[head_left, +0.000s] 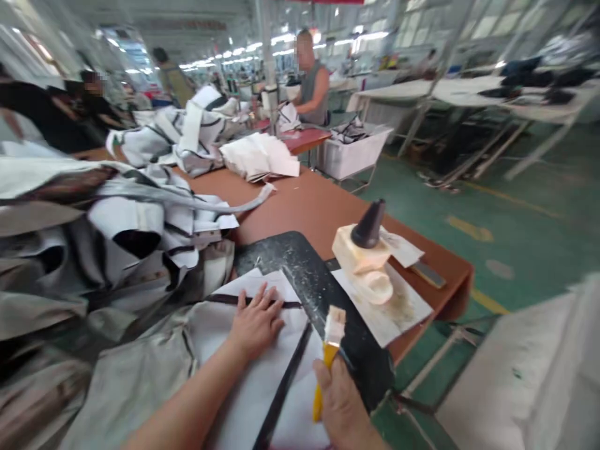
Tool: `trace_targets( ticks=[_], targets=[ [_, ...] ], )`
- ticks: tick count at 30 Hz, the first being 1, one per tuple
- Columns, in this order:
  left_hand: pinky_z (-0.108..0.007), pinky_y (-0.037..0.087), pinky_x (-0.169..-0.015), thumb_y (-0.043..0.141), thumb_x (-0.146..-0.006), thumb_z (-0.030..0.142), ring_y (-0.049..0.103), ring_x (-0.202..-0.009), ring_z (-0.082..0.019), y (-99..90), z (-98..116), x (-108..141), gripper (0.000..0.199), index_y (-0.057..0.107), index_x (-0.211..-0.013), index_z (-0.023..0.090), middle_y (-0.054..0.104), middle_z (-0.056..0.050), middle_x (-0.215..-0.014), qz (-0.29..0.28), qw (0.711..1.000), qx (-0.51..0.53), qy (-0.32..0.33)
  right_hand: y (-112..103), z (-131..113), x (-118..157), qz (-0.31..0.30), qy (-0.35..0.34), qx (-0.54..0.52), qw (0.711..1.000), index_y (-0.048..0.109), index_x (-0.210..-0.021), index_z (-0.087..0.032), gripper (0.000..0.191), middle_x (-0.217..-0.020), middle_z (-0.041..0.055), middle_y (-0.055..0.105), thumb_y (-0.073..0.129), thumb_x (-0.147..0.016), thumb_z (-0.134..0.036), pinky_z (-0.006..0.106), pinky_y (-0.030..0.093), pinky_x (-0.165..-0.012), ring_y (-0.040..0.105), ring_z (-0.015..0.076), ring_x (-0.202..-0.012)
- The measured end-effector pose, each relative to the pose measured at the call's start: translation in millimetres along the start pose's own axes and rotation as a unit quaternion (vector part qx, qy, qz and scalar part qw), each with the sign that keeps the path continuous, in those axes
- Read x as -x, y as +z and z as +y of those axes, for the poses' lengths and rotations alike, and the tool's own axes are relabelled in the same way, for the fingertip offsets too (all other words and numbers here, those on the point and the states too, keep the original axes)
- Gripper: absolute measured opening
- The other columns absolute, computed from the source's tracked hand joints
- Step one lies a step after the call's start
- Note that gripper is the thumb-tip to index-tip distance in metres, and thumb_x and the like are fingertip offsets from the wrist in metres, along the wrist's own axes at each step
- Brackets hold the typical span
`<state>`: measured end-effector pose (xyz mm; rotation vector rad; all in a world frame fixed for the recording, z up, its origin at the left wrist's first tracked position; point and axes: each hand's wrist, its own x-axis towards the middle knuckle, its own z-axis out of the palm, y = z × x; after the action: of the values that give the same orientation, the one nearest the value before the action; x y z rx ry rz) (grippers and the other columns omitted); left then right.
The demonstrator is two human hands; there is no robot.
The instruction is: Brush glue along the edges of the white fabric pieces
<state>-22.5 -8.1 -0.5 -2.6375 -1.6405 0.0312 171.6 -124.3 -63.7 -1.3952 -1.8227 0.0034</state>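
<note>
My left hand (255, 322) lies flat, fingers spread, on a white fabric panel (244, 387) crossed by a black strip (281, 387). In my right hand (344, 406) is a yellow-handled brush (329, 356), bristles up, over the edge of a dark, glue-streaked board (304, 275). To the right of the brush, a glue-crusted pot with a black cone nozzle (368, 247) stands on stained paper (389, 306).
A heap of grey, white and black fabric pieces (107, 244) fills the brown table's (319, 206) left side. More white pieces (260, 156) lie farther along. Other people (312, 81) work at tables behind. The table's right edge drops to a green floor (515, 212).
</note>
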Motion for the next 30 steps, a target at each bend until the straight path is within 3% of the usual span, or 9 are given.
trace_targets(
  ticks=[3, 6, 13, 18, 20, 22, 26, 28, 30],
  targets=[
    [-0.055, -0.007, -0.106, 0.034, -0.09, 0.052, 0.012, -0.136, -0.025, 0.6, -27, 21, 0.047, 0.04, -0.132, 0.032, 0.032, -0.001, -0.143, -0.03, 0.996, 0.0, -0.087, 20, 6, 9, 0.009, -0.025, 0.022, 0.999, 0.058, -0.092, -0.021, 0.027, -0.072, 0.0056, 0.054, 0.031, -0.092, -0.019, 0.03, 0.046, -0.058, 0.054, 0.0192, -0.066],
    [-0.052, -0.006, -0.107, 0.032, -0.09, 0.053, 0.011, -0.137, -0.023, -1.6, -32, 14, 0.048, 0.038, -0.133, 0.033, 0.029, 0.002, -0.144, -0.037, 0.994, 0.007, -0.1, 20, 16, 16, -0.023, -0.04, 0.078, 0.996, 0.057, -0.095, -0.02, 0.03, -0.072, 0.0066, 0.054, 0.028, -0.089, -0.011, 0.032, 0.046, -0.06, 0.053, 0.0214, -0.067],
    [-0.062, -0.018, -0.099, 0.029, -0.092, 0.049, 0.01, -0.136, -0.026, -9.9, -8, 4, 0.047, 0.036, -0.135, 0.031, 0.027, -0.001, -0.145, -0.03, 0.995, 0.017, -0.089, 11, 13, 6, -0.028, -0.108, 0.143, 0.983, 0.056, -0.091, -0.02, 0.027, -0.08, 0.0101, 0.056, 0.034, -0.083, -0.007, 0.036, 0.048, -0.064, 0.055, 0.026, -0.08],
    [-0.059, -0.022, -0.098, 0.039, -0.087, 0.048, 0.012, -0.136, -0.028, 12.6, 14, 4, 0.053, 0.035, -0.136, 0.03, 0.024, -0.002, -0.146, -0.042, 0.997, 0.036, -0.055, -27, 21, -34, -0.075, -0.089, 0.076, 0.99, 0.057, -0.077, -0.019, 0.018, -0.076, 0.0089, 0.059, 0.041, -0.084, -0.014, 0.034, 0.05, -0.061, 0.057, 0.0229, -0.072],
    [-0.058, -0.021, -0.099, 0.04, -0.086, 0.046, 0.011, -0.136, -0.028, 21.4, 15, 3, 0.054, 0.033, -0.137, 0.029, 0.022, -0.002, -0.146, -0.027, 0.998, 0.029, -0.051, -57, 40, -54, -0.103, -0.026, -0.061, 0.992, 0.058, -0.086, -0.019, 0.013, -0.092, 0.0101, 0.062, 0.046, -0.086, -0.025, 0.033, 0.051, -0.071, 0.059, 0.0226, -0.084],
    [-0.058, -0.021, -0.099, 0.039, -0.086, 0.045, 0.011, -0.136, -0.028, 25.9, 13, 2, 0.054, 0.033, -0.137, 0.029, 0.023, -0.001, -0.146, -0.021, 0.998, 0.025, -0.047, -89, 67, -75, -0.106, 0.12, -0.205, 0.966, 0.056, -0.102, -0.02, 0.026, -0.09, 0.0081, 0.064, 0.042, -0.089, -0.037, 0.029, 0.051, -0.068, 0.06, 0.0184, -0.077],
    [-0.058, -0.022, -0.099, 0.038, -0.086, 0.046, 0.011, -0.136, -0.027, 26.3, 10, -2, 0.054, 0.033, -0.137, 0.029, 0.023, 0.0, -0.146, -0.028, 0.998, 0.018, -0.052, -128, 125, -116, 0.053, 0.418, -0.373, 0.827, 0.058, -0.091, -0.015, 0.047, -0.046, -0.0031, 0.046, 0.037, -0.085, -0.057, 0.022, 0.038, -0.041, 0.049, 0.0129, -0.044],
    [-0.057, -0.021, -0.1, 0.037, -0.086, 0.046, 0.011, -0.136, -0.027, 26.2, 10, -3, 0.054, 0.033, -0.137, 0.029, 0.023, 0.0, -0.145, -0.03, 0.998, 0.014, -0.056, -131, 144, -132, 0.115, 0.468, -0.413, 0.773, 0.056, -0.076, -0.016, 0.04, -0.039, -0.0062, 0.039, 0.054, -0.075, -0.056, 0.02, 0.036, -0.041, 0.05, 0.0125, -0.043],
    [-0.058, -0.02, -0.1, 0.037, -0.086, 0.047, 0.012, -0.136, -0.027, 27.2, 11, -4, 0.054, 0.033, -0.137, 0.029, 0.023, 0.0, -0.145, -0.027, 0.998, 0.009, -0.055, -125, 153, -143, 0.126, 0.481, -0.433, 0.752, 0.053, -0.068, -0.017, 0.033, -0.037, -0.0084, 0.037, 0.067, -0.065, -0.047, 0.019, 0.036, -0.042, 0.049, 0.0112, -0.042]
  ],
)
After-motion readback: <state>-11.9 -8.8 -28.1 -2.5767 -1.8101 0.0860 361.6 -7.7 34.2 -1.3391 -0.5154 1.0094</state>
